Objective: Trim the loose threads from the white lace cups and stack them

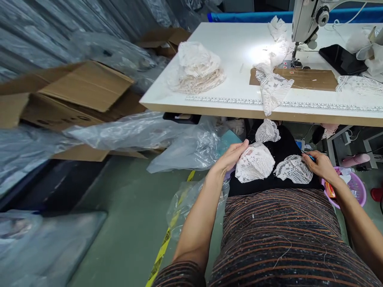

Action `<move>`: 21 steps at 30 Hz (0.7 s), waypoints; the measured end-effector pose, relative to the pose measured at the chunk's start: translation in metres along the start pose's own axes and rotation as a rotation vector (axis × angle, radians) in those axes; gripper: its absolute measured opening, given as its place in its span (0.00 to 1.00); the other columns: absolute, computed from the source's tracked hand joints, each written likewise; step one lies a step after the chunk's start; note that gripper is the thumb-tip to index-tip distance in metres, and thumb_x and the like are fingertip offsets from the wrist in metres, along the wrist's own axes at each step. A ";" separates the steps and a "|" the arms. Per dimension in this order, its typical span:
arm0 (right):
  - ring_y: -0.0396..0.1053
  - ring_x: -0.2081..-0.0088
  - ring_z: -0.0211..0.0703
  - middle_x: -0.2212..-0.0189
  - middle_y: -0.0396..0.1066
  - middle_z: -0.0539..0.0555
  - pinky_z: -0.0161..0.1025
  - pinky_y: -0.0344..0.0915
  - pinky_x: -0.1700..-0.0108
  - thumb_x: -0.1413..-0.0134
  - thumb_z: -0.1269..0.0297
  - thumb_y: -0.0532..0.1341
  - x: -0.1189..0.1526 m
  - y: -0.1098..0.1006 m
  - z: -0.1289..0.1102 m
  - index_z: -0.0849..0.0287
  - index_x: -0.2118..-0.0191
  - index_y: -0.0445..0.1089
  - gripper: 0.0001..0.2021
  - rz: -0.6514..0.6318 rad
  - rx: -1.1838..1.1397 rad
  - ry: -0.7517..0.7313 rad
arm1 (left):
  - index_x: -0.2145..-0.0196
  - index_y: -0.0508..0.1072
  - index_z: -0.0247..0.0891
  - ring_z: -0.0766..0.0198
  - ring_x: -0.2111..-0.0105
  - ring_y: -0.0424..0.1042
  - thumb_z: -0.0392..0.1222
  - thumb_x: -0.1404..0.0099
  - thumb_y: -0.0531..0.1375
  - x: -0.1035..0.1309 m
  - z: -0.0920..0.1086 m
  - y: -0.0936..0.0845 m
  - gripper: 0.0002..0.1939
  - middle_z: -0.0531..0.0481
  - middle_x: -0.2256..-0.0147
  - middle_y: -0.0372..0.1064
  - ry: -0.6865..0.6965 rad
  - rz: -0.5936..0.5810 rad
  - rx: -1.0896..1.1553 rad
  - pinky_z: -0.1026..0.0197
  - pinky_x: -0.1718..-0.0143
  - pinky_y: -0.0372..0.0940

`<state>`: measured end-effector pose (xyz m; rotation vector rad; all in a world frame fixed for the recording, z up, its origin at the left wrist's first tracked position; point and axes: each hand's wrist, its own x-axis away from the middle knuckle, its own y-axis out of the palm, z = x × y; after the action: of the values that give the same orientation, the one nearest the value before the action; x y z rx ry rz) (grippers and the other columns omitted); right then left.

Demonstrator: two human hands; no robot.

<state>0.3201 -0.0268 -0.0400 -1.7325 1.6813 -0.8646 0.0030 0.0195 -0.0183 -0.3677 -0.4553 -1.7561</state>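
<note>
My left hand (pixel 232 156) is at the left edge of a white lace piece (pixel 255 164) on my lap, its fingers together and gripping the edge. A second lace piece (pixel 293 169) lies on the black cloth (pixel 281 145) over my thighs, beside my right hand (pixel 320 164). The fingers of that hand are closed around a small blue-handled tool (pixel 311 158), whose thin tip points left; its kind is mostly hidden. Above the left-hand piece, more lace (pixel 267 130) hangs down from the table edge, close to a strip of lace (pixel 273 85) on the tabletop.
A sewing machine (pixel 308 24) stands on the white table (pixel 227 104), with a lace stack (pixel 199 67), brown card (pixel 314 79) and a black phone (pixel 342 59). Cardboard boxes (pixel 86 85) and plastic bags are at left; a pink basket (pixel 360 187) sits at right.
</note>
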 end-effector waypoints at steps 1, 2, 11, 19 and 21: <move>0.71 0.66 0.49 0.67 0.75 0.60 0.42 0.63 0.63 0.45 0.49 0.55 -0.001 -0.004 -0.002 0.59 0.66 0.77 0.20 0.033 -0.006 -0.025 | 0.77 0.71 0.33 0.67 0.76 0.66 0.69 0.56 0.69 0.000 0.000 0.000 0.32 0.51 0.78 0.69 -0.008 -0.008 0.006 0.64 0.74 0.59; 0.72 0.65 0.50 0.65 0.76 0.61 0.43 0.64 0.62 0.45 0.48 0.55 -0.002 -0.010 -0.005 0.59 0.65 0.77 0.20 0.058 -0.022 -0.050 | 0.77 0.71 0.33 0.67 0.76 0.66 0.69 0.54 0.68 0.001 0.000 -0.001 0.31 0.50 0.78 0.69 -0.009 -0.018 0.006 0.64 0.74 0.59; 0.70 0.67 0.48 0.65 0.77 0.58 0.44 0.64 0.63 0.43 0.48 0.59 -0.021 -0.076 -0.073 0.57 0.59 0.77 0.19 0.198 -0.079 -0.259 | 0.74 0.75 0.34 0.72 0.79 0.56 0.52 0.54 0.72 0.002 0.009 -0.003 0.19 0.56 0.80 0.63 0.126 -0.057 -0.213 0.66 0.78 0.46; 0.70 0.57 0.53 0.54 0.73 0.64 0.54 0.68 0.51 0.44 0.62 0.58 -0.065 -0.091 -0.084 0.62 0.47 0.72 0.20 0.419 0.052 -0.288 | 0.73 0.76 0.34 0.69 0.77 0.58 0.53 0.53 0.70 -0.006 0.013 -0.002 0.18 0.54 0.79 0.64 0.192 -0.045 -0.277 0.65 0.75 0.49; 0.67 0.50 0.55 0.51 0.70 0.63 0.58 0.65 0.44 0.45 0.67 0.57 -0.079 -0.085 -0.080 0.61 0.43 0.67 0.23 0.482 0.104 -0.363 | 0.76 0.74 0.35 0.68 0.77 0.58 0.56 0.55 0.70 -0.004 0.014 -0.001 0.21 0.55 0.80 0.63 0.207 -0.042 -0.293 0.65 0.74 0.51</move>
<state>0.3116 0.0589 0.0718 -1.2408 1.6625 -0.3819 0.0034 0.0302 -0.0082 -0.3786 -0.0571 -1.8823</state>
